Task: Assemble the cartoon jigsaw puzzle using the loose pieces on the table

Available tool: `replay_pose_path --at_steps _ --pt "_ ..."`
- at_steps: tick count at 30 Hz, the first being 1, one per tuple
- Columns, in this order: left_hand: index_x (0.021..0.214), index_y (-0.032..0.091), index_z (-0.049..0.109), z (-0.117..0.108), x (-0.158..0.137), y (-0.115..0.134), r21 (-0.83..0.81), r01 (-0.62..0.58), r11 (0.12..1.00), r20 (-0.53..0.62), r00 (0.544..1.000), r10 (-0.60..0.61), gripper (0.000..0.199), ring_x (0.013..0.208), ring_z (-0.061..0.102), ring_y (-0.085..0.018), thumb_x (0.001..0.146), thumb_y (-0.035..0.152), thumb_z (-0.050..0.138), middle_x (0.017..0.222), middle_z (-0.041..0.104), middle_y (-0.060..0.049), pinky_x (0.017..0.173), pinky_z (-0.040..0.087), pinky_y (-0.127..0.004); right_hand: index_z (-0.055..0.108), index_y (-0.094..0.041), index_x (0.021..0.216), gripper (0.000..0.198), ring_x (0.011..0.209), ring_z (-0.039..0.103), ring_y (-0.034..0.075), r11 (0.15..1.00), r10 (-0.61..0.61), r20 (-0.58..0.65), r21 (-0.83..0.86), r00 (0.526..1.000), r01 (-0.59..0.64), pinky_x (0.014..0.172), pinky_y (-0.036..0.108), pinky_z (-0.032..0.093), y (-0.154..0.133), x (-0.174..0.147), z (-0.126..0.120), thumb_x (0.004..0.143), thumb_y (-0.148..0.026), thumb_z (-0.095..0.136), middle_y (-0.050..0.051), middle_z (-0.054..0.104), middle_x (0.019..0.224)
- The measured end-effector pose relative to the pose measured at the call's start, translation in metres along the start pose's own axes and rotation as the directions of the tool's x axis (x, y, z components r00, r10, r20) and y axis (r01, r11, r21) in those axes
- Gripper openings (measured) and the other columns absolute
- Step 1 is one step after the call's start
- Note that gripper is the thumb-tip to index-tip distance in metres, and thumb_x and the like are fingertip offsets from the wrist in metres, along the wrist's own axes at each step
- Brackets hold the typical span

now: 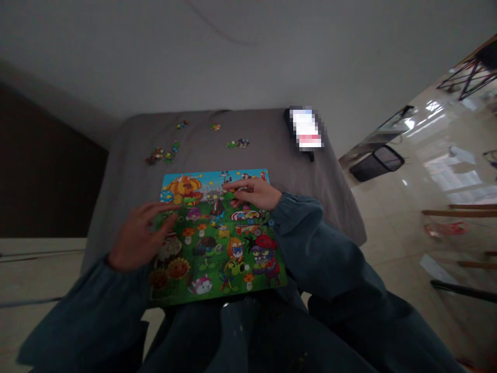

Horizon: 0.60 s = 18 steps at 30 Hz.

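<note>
A colourful cartoon jigsaw puzzle (pixel 212 233), with pumpkins, plants and zombies on a green and blue ground, lies on the grey cloth in front of me. Over its left edge is my left hand (pixel 137 235), slightly blurred, thumb and fingers apart and nothing visible in them. My right hand (pixel 256 195) reaches in from the right above the puzzle's upper part. Its fingers are stretched out to the left and spread, and I see no piece between them. The hand hides part of the picture beneath. Whether either hand touches the board I cannot tell.
Small groups of loose puzzle pieces (pixel 156 155) lie on the grey-covered table (pixel 267 147) beyond the puzzle, with more pieces (pixel 238 143) farther right. A phone (pixel 306 128) with a lit, blurred screen stands at the back right. A dark bin (pixel 376 163) is on the tiled floor.
</note>
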<state>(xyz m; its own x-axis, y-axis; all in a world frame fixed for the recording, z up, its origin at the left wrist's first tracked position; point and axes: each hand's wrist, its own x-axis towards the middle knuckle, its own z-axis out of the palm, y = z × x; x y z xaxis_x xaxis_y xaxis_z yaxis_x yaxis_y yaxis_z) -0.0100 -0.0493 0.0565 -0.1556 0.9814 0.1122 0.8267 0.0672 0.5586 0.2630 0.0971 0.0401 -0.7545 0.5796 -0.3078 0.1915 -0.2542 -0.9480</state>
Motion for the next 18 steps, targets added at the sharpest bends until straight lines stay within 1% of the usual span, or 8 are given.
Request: replay_pose_path --at_steps 2,4,5,8,11,14,18 --pt "0.098 0.026 0.072 -0.006 0.003 -0.019 0.018 0.113 0.993 -0.152 0.982 -0.109 0.028 0.078 0.058 -0.018 0.089 0.05 0.058 0.095 0.07 0.0 0.073 0.047 -0.03 0.066 -0.018 0.131 0.036 0.078 0.073 0.012 1.0 -0.009 0.004 -0.005 1.0 0.009 0.049 0.013 0.051 0.002 0.001 0.0 0.096 -0.016 0.057 0.003 0.074 0.082" --pt "0.098 0.024 0.069 -0.006 0.004 -0.034 -0.004 0.202 0.979 -0.251 0.948 -0.196 0.023 0.073 0.055 -0.015 0.09 0.043 0.059 0.089 0.067 0.002 0.067 0.045 -0.025 0.066 -0.018 0.13 0.038 0.075 0.072 0.012 0.999 -0.03 0.003 -0.015 1.0 0.03 0.049 0.014 0.052 0.004 0.003 -0.001 0.093 -0.015 0.058 0.003 0.073 0.083" --pt "0.098 0.023 0.069 -0.003 0.003 -0.038 -0.022 0.232 0.973 -0.278 0.933 -0.229 0.022 0.072 0.055 -0.014 0.09 0.041 0.059 0.087 0.065 0.003 0.066 0.044 -0.024 0.066 -0.018 0.129 0.039 0.073 0.07 0.011 0.999 -0.043 0.001 -0.017 0.999 0.043 0.048 0.015 0.052 0.005 0.004 -0.001 0.091 -0.014 0.059 0.003 0.072 0.085" --pt "0.096 0.022 0.069 0.006 0.003 -0.046 -0.07 0.27 0.96 -0.3 0.912 -0.279 0.02 0.071 0.056 -0.013 0.088 0.039 0.062 0.084 0.065 0.004 0.065 0.045 -0.023 0.066 -0.019 0.125 0.042 0.069 0.066 0.009 0.996 -0.092 0.002 -0.007 0.996 0.092 0.047 0.016 0.052 0.009 0.005 -0.002 0.084 -0.012 0.065 0.003 0.071 0.098" --pt "0.092 0.022 0.071 0.011 0.004 -0.047 -0.099 0.276 0.956 -0.294 0.91 -0.293 0.018 0.072 0.057 -0.013 0.084 0.038 0.066 0.084 0.066 0.006 0.068 0.048 -0.024 0.067 -0.019 0.117 0.035 0.07 0.066 0.009 0.992 -0.129 0.026 0.002 0.991 0.129 0.05 0.017 0.054 0.01 0.006 -0.003 0.082 -0.017 0.069 0.004 0.07 0.104" --pt "0.091 0.022 0.07 0.011 0.006 -0.047 -0.12 0.284 0.951 -0.296 0.905 -0.307 0.016 0.072 0.058 -0.013 0.084 0.036 0.065 0.083 0.067 0.006 0.067 0.047 -0.024 0.066 -0.018 0.106 0.025 0.069 0.068 0.01 0.991 -0.131 0.023 -0.03 0.991 0.132 0.052 0.018 0.055 0.008 0.005 -0.005 0.082 -0.021 0.071 0.003 0.07 0.097" --pt "0.091 0.022 0.07 0.01 0.005 -0.047 -0.138 0.274 0.952 -0.289 0.908 -0.303 0.016 0.073 0.059 -0.012 0.085 0.036 0.066 0.085 0.068 0.006 0.07 0.049 -0.024 0.062 -0.016 0.091 0.015 0.065 0.067 0.01 0.985 -0.126 -0.004 -0.119 0.992 0.125 0.06 0.023 0.057 0.002 -0.004 -0.008 0.081 -0.022 0.072 -0.001 0.068 0.078"
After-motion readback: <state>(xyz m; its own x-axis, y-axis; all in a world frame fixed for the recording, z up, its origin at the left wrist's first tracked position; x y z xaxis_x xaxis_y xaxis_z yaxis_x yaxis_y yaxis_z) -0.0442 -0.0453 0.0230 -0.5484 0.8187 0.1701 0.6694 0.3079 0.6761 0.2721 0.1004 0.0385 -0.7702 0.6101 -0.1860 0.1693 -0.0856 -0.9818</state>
